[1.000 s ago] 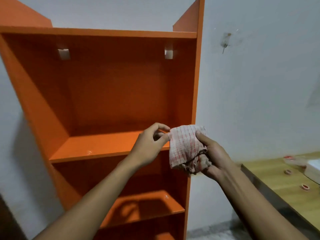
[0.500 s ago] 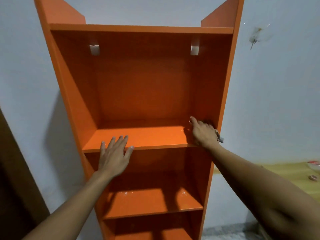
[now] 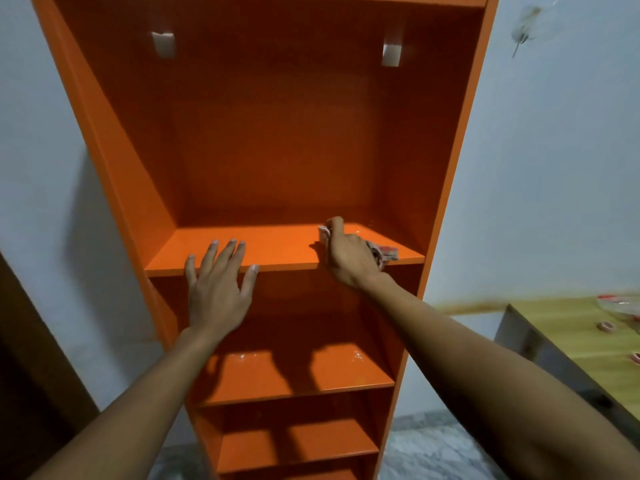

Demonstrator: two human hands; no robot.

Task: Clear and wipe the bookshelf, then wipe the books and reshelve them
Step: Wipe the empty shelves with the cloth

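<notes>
Fingers (image 3: 228, 252) on the left hand (image 3: 216, 289) are lying straight and spread, tips resting over the front lip of the orange laminate bookshelf (image 3: 114, 174), holding nothing. Prob just bracing the unit so it isn't wobbling while the other side is scrubbing. Right hand (image 3: 349, 258) is curling w/ fingers closed round a bunched red-and-white checked cloth (image 3: 382, 253), pressing it onto that same board toward the right half; a bit of cloth is peeking out past the knuckles on both sides. Imo the wipe step is underway, shelf is already cleared, no books showing anywhere in view. Lower boards (image 3: 294, 375) are sitting bare w/ arm shadows on them. Further back, two small white brackets (image 3: 162, 43) are sitting up on the back panel. Off right, a yellowish wooden table (image 3: 571, 334) is carrying some small red-and-white bits, can't tell what.
</notes>
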